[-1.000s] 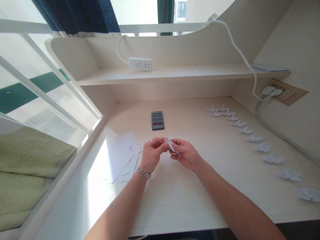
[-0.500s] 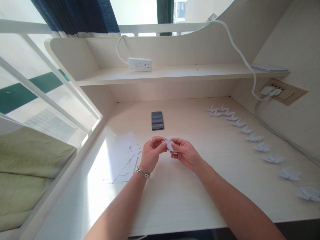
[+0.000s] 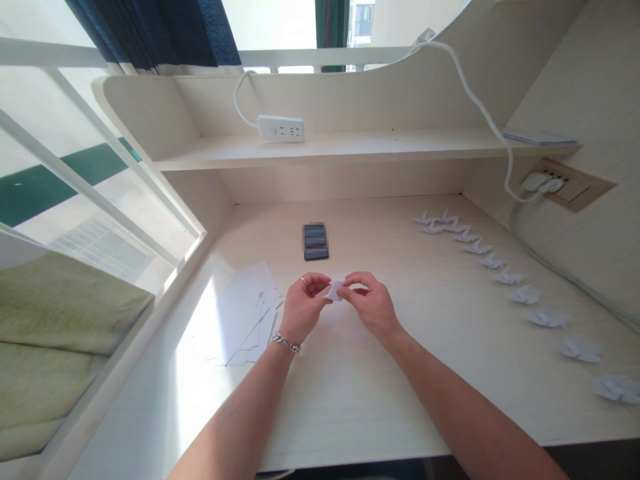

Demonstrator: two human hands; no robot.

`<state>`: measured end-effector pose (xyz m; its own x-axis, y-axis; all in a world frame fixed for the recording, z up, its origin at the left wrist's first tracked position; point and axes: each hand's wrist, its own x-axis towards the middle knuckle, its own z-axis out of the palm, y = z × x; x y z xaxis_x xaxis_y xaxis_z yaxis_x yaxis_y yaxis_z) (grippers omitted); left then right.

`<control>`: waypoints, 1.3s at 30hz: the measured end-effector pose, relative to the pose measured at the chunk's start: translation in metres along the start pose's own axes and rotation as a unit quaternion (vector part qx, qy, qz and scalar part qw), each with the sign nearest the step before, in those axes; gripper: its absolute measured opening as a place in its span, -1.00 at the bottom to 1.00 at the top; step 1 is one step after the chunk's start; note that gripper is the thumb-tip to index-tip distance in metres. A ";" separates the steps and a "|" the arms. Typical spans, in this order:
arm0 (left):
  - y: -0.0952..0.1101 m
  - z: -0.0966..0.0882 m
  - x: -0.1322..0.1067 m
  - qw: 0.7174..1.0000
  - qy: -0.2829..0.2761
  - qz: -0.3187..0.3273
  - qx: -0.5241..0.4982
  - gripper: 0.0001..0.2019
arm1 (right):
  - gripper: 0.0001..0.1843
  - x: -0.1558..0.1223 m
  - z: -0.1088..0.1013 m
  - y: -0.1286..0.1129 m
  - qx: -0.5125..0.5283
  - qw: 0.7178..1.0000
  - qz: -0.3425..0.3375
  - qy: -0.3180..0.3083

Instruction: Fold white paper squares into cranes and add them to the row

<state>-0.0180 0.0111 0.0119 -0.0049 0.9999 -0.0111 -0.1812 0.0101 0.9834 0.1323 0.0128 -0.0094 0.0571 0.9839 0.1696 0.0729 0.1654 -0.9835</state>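
Between my two hands is a small piece of folded white paper (image 3: 335, 291), held just above the desk. My left hand (image 3: 304, 303), with a ring and a chain bracelet, pinches its left side between thumb and fingers. At the other side, my right hand (image 3: 373, 303) grips the paper's edge with thumb and forefinger. Fingertips cover part of the folds. Sheets of white paper (image 3: 240, 307) lie to the left of my left hand, with small scraps by their edge. Folded paper cranes (image 3: 523, 294) stand in a curved row along the desk's right side.
Beyond my hands a phone (image 3: 315, 241) lies on the desk (image 3: 380, 400). A power strip (image 3: 281, 129) sits on the shelf (image 3: 350, 147). A white cable (image 3: 480, 107) hangs down to a wall socket (image 3: 570, 184) at the right. A railing runs along the left.
The folded paper has been turned and now shows a flatter, broader face. My right hand's fingers have shifted their hold on it. My left hand has hardly moved.
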 end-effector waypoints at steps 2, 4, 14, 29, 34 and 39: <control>-0.001 0.001 0.001 1.000 0.025 0.012 -0.003 -0.70 | -0.77 -0.002 0.000 -0.002 -0.062 0.997 -0.049 0.000; -0.002 0.001 0.001 0.999 0.039 0.024 -0.006 -0.69 | -0.74 -0.004 0.001 -0.003 -0.072 0.995 -0.058 -0.046; -0.013 -0.002 0.001 0.998 0.002 0.042 0.040 -0.65 | -0.65 -0.001 0.006 0.003 0.012 0.999 0.017 -0.027; 0.003 -0.005 0.000 0.971 -0.031 0.034 0.236 -0.78 | -0.72 0.001 0.000 0.010 0.005 0.990 0.069 -0.123; -0.003 -0.004 0.002 0.984 0.007 0.019 0.176 -0.76 | -0.58 0.003 0.003 0.003 0.142 0.979 0.112 -0.092; -0.002 -0.005 0.001 0.981 -0.038 -0.011 0.189 -0.74 | -0.62 0.002 0.000 0.003 0.074 0.993 0.071 -0.058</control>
<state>-0.0227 0.0118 0.0091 0.0705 0.9969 -0.0340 0.1972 0.0195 0.9802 0.1326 0.0152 -0.0119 -0.0591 0.9979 0.0277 -0.0744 0.0232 -0.9970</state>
